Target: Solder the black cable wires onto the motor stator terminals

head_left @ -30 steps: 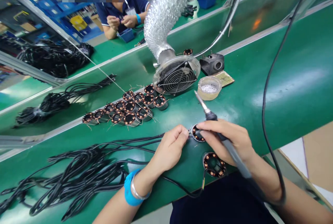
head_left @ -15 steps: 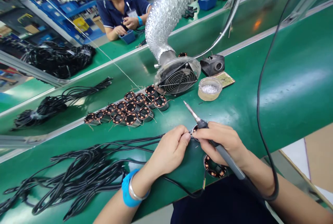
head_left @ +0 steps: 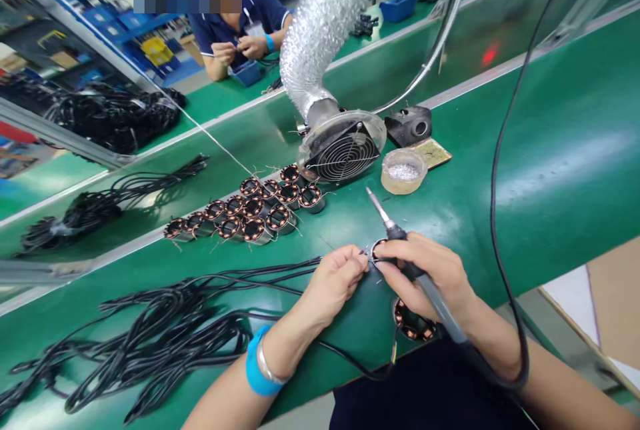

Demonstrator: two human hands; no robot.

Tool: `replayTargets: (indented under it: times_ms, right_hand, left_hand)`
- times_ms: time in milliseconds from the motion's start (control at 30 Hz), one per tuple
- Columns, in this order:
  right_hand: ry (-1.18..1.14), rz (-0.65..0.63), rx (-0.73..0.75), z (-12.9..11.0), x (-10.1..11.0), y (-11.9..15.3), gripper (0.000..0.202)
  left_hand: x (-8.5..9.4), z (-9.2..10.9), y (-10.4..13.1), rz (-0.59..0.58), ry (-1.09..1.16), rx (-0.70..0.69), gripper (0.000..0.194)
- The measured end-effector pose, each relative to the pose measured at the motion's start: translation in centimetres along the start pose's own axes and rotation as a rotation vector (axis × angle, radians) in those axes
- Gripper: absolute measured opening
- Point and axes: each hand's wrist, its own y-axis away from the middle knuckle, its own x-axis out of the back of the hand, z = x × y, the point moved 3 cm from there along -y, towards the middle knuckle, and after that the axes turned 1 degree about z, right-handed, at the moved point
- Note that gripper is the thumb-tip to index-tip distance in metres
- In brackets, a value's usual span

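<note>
My right hand point(head_left: 433, 270) is closed around a soldering iron point(head_left: 417, 270), its bare tip pointing up and away to the left. The thumb and fingertips of that hand also touch a small ring-shaped motor stator point(head_left: 376, 253), mostly hidden behind them. Just left of the stator, my left hand point(head_left: 336, 280) pinches what looks like a thin wire point(head_left: 365, 251); its fingers hide most of it. Close to my body lies another stator with copper windings point(head_left: 414, 322), joined to a black cable point(head_left: 350, 358) by thin coloured leads.
Several wound stators point(head_left: 255, 230) stand grouped at the back left. A fume extractor point(head_left: 345, 153) hangs behind my hands, beside a tub of solder bits point(head_left: 404, 171) and an iron holder point(head_left: 410, 125). Black cables point(head_left: 165, 330) cover the left bench. A co-worker point(head_left: 240, 30) sits opposite.
My left hand has shifted slightly right and its fingers have drawn into a tighter pinch. The soldering iron's tip has moved a little right. The co-worker's hands have lifted slightly.
</note>
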Motion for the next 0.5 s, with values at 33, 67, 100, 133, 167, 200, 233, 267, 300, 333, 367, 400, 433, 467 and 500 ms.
replayTargets:
  times_ms: [33,67,100,133,167,200,233,267,300,333,367,400,433,467,500]
  right_hand:
    - [-0.025,-0.037,-0.053,0.17,0.12,0.09,0.034]
    - [-0.055,-0.078,-0.093,0.31,0.17,0.17,0.037]
    - [-0.084,-0.114,-0.111,0.39,0.14,0.24,0.04]
    - [-0.104,-0.135,-0.11,0.45,0.06,0.28,0.041]
    - [-0.111,-0.137,-0.101,0.5,-0.06,0.29,0.04]
    - [-0.104,-0.12,-0.089,0.58,-0.18,0.26,0.038]
    - [-0.087,-0.091,-0.08,0.68,-0.3,0.21,0.034]
    - [-0.064,-0.058,-0.077,0.81,-0.39,0.13,0.031]
    - [-0.034,-0.031,-0.074,0.94,-0.46,0.03,0.029]
    - [-0.005,-0.014,-0.063,1.02,-0.5,-0.08,0.028]
    - [0.018,-0.007,-0.042,1.06,-0.51,-0.2,0.027]
    - [0.032,-0.007,-0.016,1.04,-0.48,-0.33,0.026]
    - [0.039,-0.013,0.011,0.99,-0.42,-0.44,0.026]
    - [0.04,-0.021,0.035,0.92,-0.35,-0.53,0.027]
    - [0.039,-0.028,0.057,0.83,-0.25,-0.6,0.027]
  left_hand:
    - [-0.01,0.0,0.0,0.015,0.006,-0.009,0.043]
    - [-0.02,-0.01,0.01,0.025,0.009,-0.018,0.043]
    - [-0.04,-0.02,0.02,0.034,0.009,-0.029,0.043]
    - [-0.07,-0.05,0.04,0.042,0.005,-0.04,0.043]
    - [-0.09,-0.08,0.05,0.054,-0.002,-0.051,0.042]
    - [-0.12,-0.13,0.07,0.067,-0.011,-0.061,0.042]
    - [-0.14,-0.2,0.09,0.083,-0.022,-0.066,0.041]
    - [-0.15,-0.29,0.11,0.1,-0.033,-0.069,0.04]
    - [-0.16,-0.39,0.13,0.118,-0.044,-0.072,0.039]
    - [-0.17,-0.49,0.14,0.134,-0.053,-0.074,0.038]
    - [-0.17,-0.57,0.14,0.149,-0.059,-0.077,0.037]
    - [-0.18,-0.64,0.14,0.16,-0.061,-0.079,0.036]
    - [-0.18,-0.68,0.13,0.17,-0.06,-0.081,0.035]
    - [-0.19,-0.7,0.12,0.176,-0.058,-0.081,0.034]
    - [-0.2,-0.7,0.11,0.183,-0.058,-0.081,0.033]
